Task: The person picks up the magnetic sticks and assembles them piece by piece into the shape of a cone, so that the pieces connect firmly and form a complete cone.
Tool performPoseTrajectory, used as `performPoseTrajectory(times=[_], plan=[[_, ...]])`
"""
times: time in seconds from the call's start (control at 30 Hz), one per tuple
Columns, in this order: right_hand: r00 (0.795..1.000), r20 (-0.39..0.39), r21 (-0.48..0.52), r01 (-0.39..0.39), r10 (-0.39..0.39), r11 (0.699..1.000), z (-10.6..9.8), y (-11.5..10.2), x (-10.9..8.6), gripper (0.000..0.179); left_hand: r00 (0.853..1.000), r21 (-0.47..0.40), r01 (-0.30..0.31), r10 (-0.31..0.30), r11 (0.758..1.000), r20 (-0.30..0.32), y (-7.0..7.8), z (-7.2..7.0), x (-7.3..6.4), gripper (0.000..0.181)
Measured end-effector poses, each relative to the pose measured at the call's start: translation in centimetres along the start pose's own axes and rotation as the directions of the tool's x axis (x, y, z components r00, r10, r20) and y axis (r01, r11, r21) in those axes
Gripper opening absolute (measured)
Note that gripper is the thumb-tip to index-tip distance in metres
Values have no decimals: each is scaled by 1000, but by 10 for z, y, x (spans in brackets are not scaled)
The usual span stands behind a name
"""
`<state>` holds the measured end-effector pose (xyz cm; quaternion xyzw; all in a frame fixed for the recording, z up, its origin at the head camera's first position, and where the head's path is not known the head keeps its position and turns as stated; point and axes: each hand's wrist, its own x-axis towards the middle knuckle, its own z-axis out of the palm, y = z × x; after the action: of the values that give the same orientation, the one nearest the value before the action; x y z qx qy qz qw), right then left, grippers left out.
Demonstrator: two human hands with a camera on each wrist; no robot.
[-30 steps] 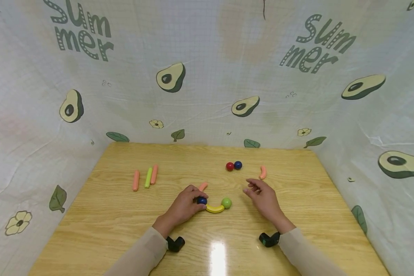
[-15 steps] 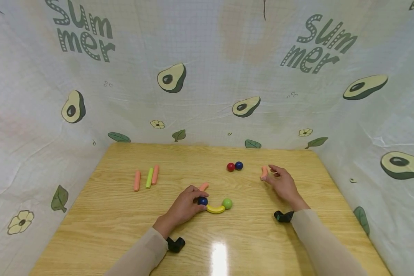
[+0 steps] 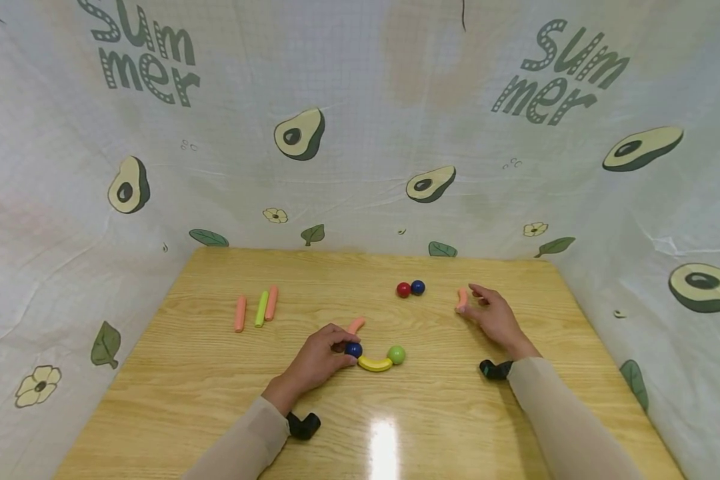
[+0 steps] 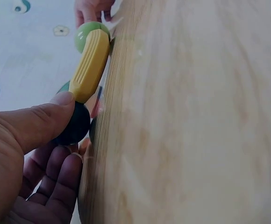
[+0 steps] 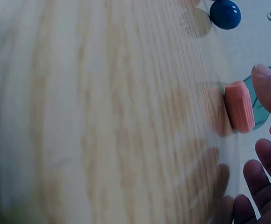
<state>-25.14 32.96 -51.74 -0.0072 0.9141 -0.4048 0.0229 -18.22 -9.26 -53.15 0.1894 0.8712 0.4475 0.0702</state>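
Observation:
My left hand (image 3: 318, 359) pinches a dark blue ball (image 3: 353, 350) between thumb and fingers. A curved yellow stick (image 3: 375, 365) touches that ball and runs to a light green ball (image 3: 397, 355) at its right end; the left wrist view shows the yellow stick (image 4: 89, 67) grooved lengthwise. Just behind the blue ball lies a curved orange stick (image 3: 357, 325), partly hidden by the fingers. On the right, my right hand (image 3: 497, 320) reaches beside another curved orange stick (image 3: 462, 299). In the right wrist view its thumb and fingers are spread, with a gap to the orange stick (image 5: 239, 107).
A red ball (image 3: 403, 289) and a second dark blue ball (image 3: 418, 287) sit together at the back. To the left lie two straight orange sticks, one alone (image 3: 240, 314) and one (image 3: 272, 303) beside a lime-green stick (image 3: 261, 309). A printed cloth (image 3: 360, 133) surrounds the wooden table (image 3: 216, 400).
My right hand has moved right and away from me, up to the right-hand curved orange stick. My left hand has stayed in place on the blue ball.

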Motion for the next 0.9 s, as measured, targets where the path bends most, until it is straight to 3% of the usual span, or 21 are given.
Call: performPoseTrajectory(times=[0.67, 0.9], plan=[[985, 173, -56, 10, 0, 998, -12, -5, 14, 83, 1000, -1, -13, 13, 1000, 10, 4, -1, -1, 33], [980, 196, -68, 3, 10, 998, -12, -8, 17, 79, 1000, -4, -13, 13, 1000, 11, 4, -2, -2, 32]])
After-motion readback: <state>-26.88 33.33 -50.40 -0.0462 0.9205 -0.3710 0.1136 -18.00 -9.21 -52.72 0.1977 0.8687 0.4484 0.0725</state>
